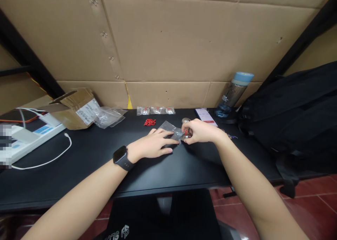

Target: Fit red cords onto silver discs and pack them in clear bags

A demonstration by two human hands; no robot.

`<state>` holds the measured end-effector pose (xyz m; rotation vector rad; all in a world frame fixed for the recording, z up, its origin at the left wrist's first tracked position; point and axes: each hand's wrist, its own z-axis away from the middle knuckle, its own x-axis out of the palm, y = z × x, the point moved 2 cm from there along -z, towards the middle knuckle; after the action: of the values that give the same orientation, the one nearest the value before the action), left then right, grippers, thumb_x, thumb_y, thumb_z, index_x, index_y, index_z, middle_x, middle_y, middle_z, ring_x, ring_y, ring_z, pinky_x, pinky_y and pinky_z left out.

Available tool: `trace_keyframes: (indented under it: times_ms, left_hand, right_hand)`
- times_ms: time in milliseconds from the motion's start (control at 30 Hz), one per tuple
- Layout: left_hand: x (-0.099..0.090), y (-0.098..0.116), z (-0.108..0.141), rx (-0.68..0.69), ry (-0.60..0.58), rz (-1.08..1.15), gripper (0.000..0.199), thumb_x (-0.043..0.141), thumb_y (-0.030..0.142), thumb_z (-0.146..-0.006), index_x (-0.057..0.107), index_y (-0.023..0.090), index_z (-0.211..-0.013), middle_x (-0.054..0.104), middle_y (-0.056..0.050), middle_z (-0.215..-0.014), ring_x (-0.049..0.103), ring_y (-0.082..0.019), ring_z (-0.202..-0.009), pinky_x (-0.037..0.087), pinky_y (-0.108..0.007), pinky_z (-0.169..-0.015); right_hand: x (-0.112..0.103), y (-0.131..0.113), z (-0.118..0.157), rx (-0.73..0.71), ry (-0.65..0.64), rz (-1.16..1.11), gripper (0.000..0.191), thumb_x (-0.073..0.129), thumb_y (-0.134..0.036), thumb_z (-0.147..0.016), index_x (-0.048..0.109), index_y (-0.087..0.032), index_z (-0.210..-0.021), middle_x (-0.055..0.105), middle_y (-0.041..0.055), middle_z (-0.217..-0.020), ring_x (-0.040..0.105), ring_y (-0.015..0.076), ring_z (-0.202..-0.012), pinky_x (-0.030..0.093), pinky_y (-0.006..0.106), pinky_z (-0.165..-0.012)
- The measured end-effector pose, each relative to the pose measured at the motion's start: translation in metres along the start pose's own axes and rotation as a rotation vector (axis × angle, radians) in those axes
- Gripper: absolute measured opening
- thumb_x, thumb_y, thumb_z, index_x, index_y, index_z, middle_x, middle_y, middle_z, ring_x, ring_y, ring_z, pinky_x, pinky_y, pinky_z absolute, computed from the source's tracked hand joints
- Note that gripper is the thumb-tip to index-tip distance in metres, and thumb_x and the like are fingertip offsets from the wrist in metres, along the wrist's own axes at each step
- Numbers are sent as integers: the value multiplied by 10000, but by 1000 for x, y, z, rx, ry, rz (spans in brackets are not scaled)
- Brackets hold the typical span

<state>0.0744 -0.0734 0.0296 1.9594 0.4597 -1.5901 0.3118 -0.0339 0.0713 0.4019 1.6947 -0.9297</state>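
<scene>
My left hand (155,144) lies on the black table with its fingers spread, the fingertips resting on a clear plastic bag (168,127). Just right of the bag, my right hand (198,131) is closed on a round silvery item with a red piece (186,134) on it. Behind that hand sits another round shiny item (185,120), partly covered by the fingers. A small pile of red pieces (149,122) is on the table beyond my left hand. Near the back edge, several round items in clear packets (157,110) form a row, each with something red on it.
A phone (206,117) and a blue-capped bottle (231,96) stand behind my right hand. A black backpack (295,120) is at the right. An open cardboard box (76,110), plastic wrap (109,117), a power strip (34,138) and a white cable (52,160) are at the left.
</scene>
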Motion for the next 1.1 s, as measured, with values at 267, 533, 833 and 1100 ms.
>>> trace_keyframes:
  times_ms: [267, 533, 833, 1100]
  left_hand:
    - [2, 0, 0, 18, -39, -11, 451, 556, 470, -988, 538, 470, -1438, 430, -57, -1583, 359, -388, -1453, 309, -598, -1123]
    - [1, -1, -1, 1, -53, 40, 448, 592, 448, -974, 568, 458, -1421, 377, -58, -1630, 334, -400, -1483, 304, -623, -1135]
    - [-1, -4, 1, 27, -25, 93, 424, 608, 392, -975, 598, 437, -1396, 276, -57, -1677, 326, -343, -1512, 287, -551, -1165]
    - [0, -5, 0, 34, -24, 92, 391, 618, 314, -965, 654, 404, -1343, 339, -66, -1650, 268, -321, -1540, 298, -540, -1167]
  right_hand:
    - [16, 1, -13, -9, 62, 24, 239, 865, -313, -677, 692, -213, -808, 658, 0, -742, 609, 157, -643, 418, 259, -600]
    - [17, 5, -15, -40, -6, -243, 208, 767, -117, -721, 701, -192, -903, 698, 10, -846, 693, 143, -679, 515, 234, -631]
    - [29, 13, -26, 15, 239, 17, 370, 892, -292, -679, 659, -228, -958, 639, -16, -902, 579, 129, -731, 392, 236, -653]
    - [48, 6, -36, 57, 366, 180, 297, 797, -342, -792, 614, -252, -1010, 625, 27, -1002, 590, 200, -920, 397, 275, -710]
